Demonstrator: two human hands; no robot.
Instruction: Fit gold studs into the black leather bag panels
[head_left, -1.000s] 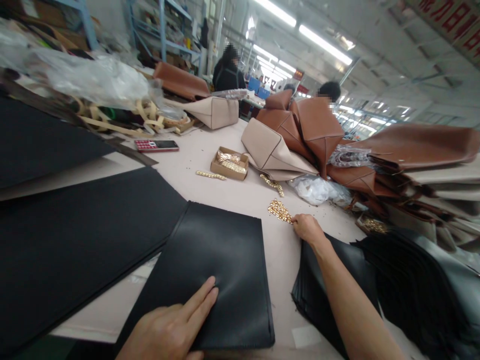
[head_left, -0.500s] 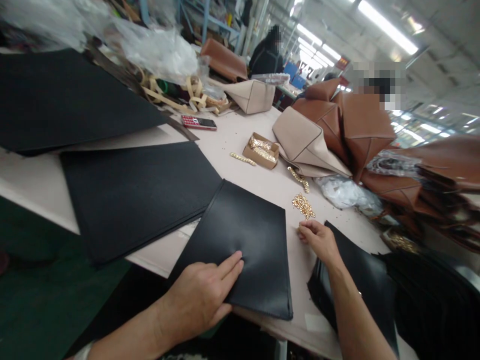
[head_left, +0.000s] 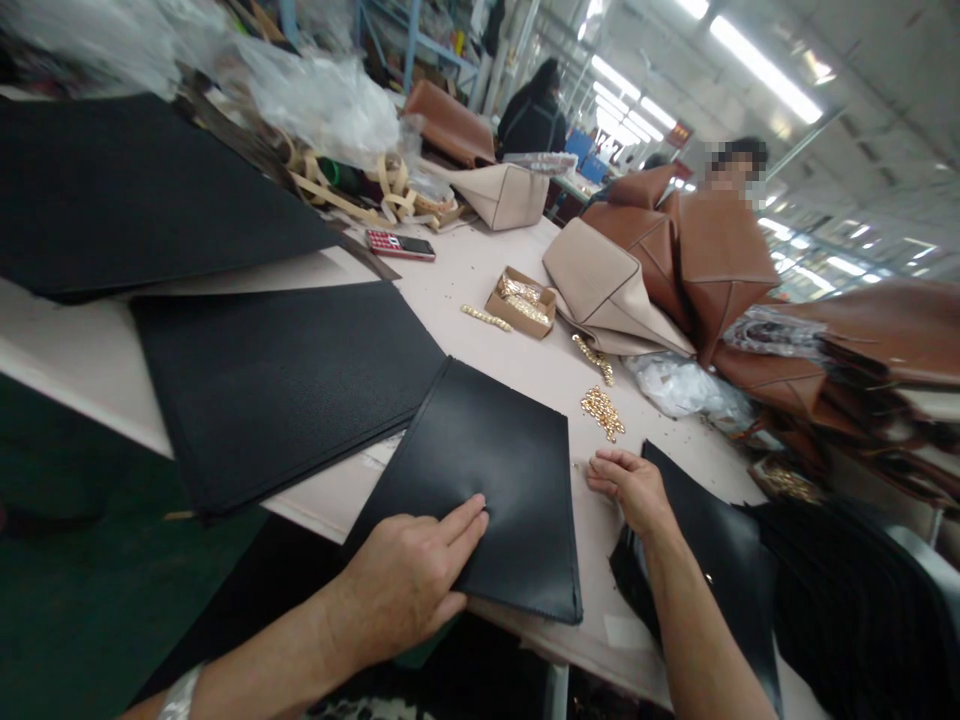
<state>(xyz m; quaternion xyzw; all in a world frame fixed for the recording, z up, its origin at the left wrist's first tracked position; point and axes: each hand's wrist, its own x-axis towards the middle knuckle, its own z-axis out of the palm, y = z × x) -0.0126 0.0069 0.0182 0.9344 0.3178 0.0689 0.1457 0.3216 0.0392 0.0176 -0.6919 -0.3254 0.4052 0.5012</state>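
My left hand (head_left: 420,560) rests on a smooth black leather panel (head_left: 502,450), its index and middle fingers stretched out over a small dimple in the surface. The thumb is at the panel's near edge. My right hand (head_left: 626,485) hovers beyond the panel's right side, its fingers loosely extended. Just left of those fingertips is a tiny gold-coloured piece (head_left: 576,464), apart from them. A small heap of gold metal pieces (head_left: 602,413) lies past the right hand. Under my right forearm is another stack of black panels (head_left: 705,530), with one small gold fitting (head_left: 709,577) on top.
Larger black sheets (head_left: 292,380) lie to the left. Farther back are a red phone (head_left: 400,245), a small cardboard box (head_left: 523,302) of gold pieces, beige bags (head_left: 592,275) and brown bags (head_left: 727,260). Plastic wrap (head_left: 322,100) is heaped at the back. People (head_left: 534,115) are in the background.
My right hand has shifted slightly left and its pinched fingers have loosened. The tiny gold piece now shows beside the fingertips. My left hand stays on the panel.
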